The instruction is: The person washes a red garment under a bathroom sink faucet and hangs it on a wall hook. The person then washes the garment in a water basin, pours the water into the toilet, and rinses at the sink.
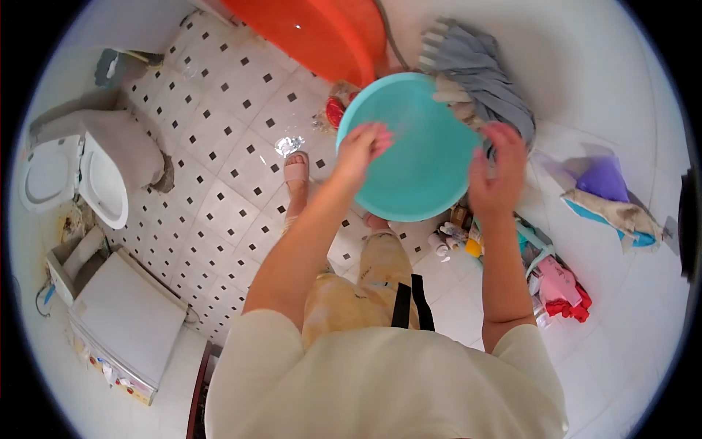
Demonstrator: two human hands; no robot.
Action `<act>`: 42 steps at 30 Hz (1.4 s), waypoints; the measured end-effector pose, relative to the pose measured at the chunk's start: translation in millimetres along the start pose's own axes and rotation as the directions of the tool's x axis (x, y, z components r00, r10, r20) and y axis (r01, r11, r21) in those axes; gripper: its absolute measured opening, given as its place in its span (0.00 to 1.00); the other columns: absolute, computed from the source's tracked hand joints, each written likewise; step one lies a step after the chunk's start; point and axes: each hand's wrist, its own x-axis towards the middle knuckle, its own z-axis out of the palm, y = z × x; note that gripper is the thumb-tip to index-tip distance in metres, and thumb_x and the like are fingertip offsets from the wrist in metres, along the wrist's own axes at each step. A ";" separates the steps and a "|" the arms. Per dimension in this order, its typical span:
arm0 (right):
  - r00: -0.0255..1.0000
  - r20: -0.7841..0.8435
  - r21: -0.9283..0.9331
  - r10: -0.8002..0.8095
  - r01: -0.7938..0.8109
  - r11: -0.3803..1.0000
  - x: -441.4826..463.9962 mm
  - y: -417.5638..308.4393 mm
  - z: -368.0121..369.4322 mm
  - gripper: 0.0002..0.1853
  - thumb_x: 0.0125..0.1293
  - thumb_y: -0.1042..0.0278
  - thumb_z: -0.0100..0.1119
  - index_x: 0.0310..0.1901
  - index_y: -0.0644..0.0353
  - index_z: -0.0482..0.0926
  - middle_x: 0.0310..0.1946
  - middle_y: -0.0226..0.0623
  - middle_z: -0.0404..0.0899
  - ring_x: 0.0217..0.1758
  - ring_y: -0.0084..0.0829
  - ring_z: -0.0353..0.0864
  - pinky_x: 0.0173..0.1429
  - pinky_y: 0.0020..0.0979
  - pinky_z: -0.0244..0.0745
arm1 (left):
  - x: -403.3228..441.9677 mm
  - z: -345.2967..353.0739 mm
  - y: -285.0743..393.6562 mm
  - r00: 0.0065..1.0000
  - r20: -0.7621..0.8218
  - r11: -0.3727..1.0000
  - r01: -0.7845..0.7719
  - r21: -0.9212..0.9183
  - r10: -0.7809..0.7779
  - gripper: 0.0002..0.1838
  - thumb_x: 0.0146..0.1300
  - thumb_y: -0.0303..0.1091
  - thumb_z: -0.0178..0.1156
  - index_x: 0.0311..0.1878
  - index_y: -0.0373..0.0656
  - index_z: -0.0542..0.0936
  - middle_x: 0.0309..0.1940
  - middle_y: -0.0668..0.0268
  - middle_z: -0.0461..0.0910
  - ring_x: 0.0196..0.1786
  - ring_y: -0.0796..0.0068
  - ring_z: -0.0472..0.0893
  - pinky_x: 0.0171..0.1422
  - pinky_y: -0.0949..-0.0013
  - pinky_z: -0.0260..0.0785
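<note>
A round turquoise basin [417, 175] stands in front of me, its inside smooth and turquoise. My left hand [364, 148] is over the basin's left side with its fingers curled together; whatever may be between them is hidden. At the basin's right edge is my right hand [500, 167], slightly blurred, its thumb and fingers apart and nothing visible between them. Beyond that hand a grey cloth [486, 77] lies bunched against the basin's upper right, with a beige cloth [452, 95] beside it at the rim.
An orange tub [322, 33] lies beyond the basin. Bottles [473, 241] and a rack with pink and red cloths [559, 285] are at the right, below a purple item [603, 178] on the wall. A toilet [102, 179] and a white-topped cabinet [128, 314] stand left.
</note>
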 end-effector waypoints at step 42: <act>0.088 -0.310 0.796 -0.947 -0.519 -0.310 175.8 -509.5 -48.3 0.08 0.56 0.72 0.59 0.36 0.65 0.80 0.29 0.36 0.73 0.26 0.28 0.71 0.30 0.26 0.64 | -372.3 -391.0 -29.0 0.581 -0.813 0.888 -0.360 -0.287 -0.027 0.16 0.52 0.22 0.53 0.46 0.36 0.71 0.33 0.58 0.77 0.29 0.62 0.81 0.34 0.64 0.77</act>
